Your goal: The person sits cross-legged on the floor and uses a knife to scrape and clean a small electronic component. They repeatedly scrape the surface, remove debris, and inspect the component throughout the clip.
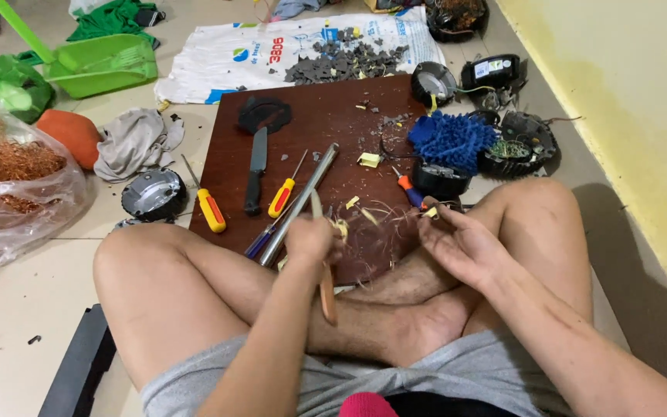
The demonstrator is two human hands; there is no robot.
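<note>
Cross-legged over the dark board (326, 123), the left hand (309, 241) is clenched on a wooden-handled knife (326, 289) while the half-open right hand (461, 245) pinches wire strands (384, 215); stripping seems underway, needing careful scraping next.

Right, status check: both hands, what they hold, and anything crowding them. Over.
Left hand shut on wood-handled tool. Right hand pinching a small yellowish piece, fingers loosely curled. Wire scraps and steel rod crowd the brown board.
</note>
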